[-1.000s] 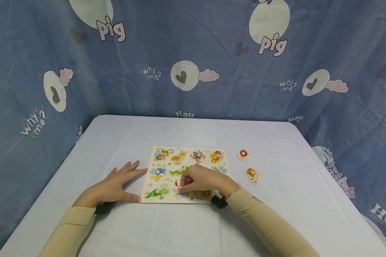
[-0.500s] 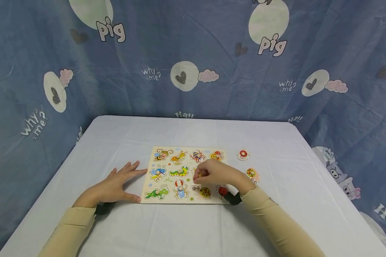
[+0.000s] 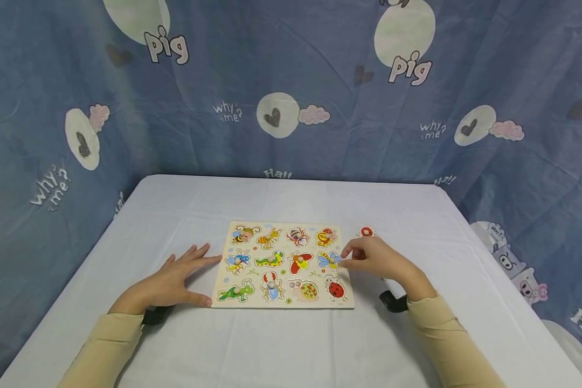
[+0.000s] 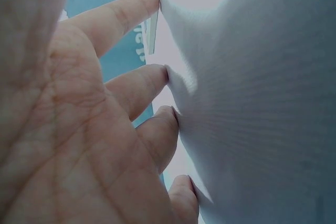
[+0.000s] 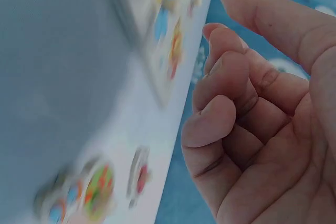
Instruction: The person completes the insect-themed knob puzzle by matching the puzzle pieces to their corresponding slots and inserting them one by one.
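A wooden insect peg puzzle board (image 3: 257, 276) lies on the table. Several knobbed pieces sit in it, among them a stag beetle (image 3: 272, 288) with red pincers and a green grasshopper (image 3: 236, 291). My left hand (image 3: 177, 275) is spread flat at the board's left side, its thumb and index finger (image 4: 142, 8) touching the edge. Just past the right edge hovers my right hand (image 3: 380, 261), bent fingers holding nothing, thumb and index apart. It mostly covers a loose snail piece (image 5: 100, 190), which shows in the right wrist view. Behind that hand lies a loose red ladybug piece (image 3: 366, 231).
A white cloth covers the table (image 3: 199, 202). Blue printed fabric (image 3: 291, 70) hangs behind it and along both sides. Dark wrist cameras sit under each wrist, the right one (image 3: 393, 302) low over the cloth.
My right hand has left the stag beetle piece and moved right, across the board to beyond its right edge, now covering the loose snail. My left hand has stayed in place.
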The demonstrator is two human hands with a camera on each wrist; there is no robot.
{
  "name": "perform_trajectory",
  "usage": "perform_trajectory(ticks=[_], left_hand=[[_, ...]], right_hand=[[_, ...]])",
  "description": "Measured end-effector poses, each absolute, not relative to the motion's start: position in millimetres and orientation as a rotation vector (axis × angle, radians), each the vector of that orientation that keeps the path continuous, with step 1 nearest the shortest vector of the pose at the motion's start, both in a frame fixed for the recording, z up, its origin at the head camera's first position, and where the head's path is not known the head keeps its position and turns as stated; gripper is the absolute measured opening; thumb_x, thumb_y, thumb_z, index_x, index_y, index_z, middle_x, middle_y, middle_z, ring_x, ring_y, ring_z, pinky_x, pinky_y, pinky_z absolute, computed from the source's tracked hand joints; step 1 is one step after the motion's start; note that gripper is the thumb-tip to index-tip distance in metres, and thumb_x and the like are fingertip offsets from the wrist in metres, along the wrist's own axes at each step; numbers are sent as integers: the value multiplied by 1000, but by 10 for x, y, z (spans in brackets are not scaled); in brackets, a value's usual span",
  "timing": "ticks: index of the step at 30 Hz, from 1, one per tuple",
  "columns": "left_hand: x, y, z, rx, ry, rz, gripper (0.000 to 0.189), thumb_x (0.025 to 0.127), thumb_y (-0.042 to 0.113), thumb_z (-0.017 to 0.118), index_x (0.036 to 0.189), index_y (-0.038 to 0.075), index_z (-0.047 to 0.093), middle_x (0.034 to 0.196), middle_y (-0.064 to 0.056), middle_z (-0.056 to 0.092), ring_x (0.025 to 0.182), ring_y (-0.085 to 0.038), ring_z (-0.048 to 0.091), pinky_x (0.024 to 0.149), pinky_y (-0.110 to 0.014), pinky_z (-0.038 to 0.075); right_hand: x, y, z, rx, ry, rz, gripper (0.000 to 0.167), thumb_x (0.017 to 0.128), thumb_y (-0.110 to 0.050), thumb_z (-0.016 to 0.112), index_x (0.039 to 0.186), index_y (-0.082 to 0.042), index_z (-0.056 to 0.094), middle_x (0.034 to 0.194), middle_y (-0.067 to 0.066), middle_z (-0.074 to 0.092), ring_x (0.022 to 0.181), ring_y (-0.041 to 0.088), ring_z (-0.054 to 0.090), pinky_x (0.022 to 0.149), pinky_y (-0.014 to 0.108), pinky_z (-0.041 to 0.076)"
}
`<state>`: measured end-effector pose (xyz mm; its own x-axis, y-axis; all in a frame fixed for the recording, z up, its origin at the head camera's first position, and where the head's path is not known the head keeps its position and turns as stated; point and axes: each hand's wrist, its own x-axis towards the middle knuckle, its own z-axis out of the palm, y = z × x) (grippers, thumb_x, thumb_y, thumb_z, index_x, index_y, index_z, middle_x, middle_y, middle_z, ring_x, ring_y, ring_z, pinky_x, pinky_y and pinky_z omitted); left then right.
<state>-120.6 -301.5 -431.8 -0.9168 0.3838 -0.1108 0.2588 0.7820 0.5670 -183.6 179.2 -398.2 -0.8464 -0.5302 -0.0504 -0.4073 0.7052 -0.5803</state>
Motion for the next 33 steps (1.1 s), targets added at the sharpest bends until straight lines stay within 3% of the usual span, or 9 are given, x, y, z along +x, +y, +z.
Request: perform_trajectory(ticks=[6,15,33], left_hand=[[-1224,-3008,-4326,512,2751,833,103,72,53,96,160,23,52,177,-27,22,163,-58,10,120,-86,0],[-1250,-2995,-4336,526,2754,838,103,71,53,96,160,23,52,177,-27,22,163,-58,10,120,-86,1],[-1199,-3019,-4342,526,2757,849,102,72,54,96,159,22,54,176,-27,23,162,-60,11,119,-87,2]], right_hand=[[-1823,2089,-4004,-627,2733,-861,23,97,-23,82,112,-6,77,75,-1,61,61,12,54,54,26,47],[-1828,2388,-4064,-516,2731,-913,28,97,-17,79,119,0,76,75,2,68,66,14,61,56,24,45],[-1818,2521,-4211,-502,2768,-870,16,98,-12,75,112,-4,78,75,0,69,65,11,50,56,24,39]])
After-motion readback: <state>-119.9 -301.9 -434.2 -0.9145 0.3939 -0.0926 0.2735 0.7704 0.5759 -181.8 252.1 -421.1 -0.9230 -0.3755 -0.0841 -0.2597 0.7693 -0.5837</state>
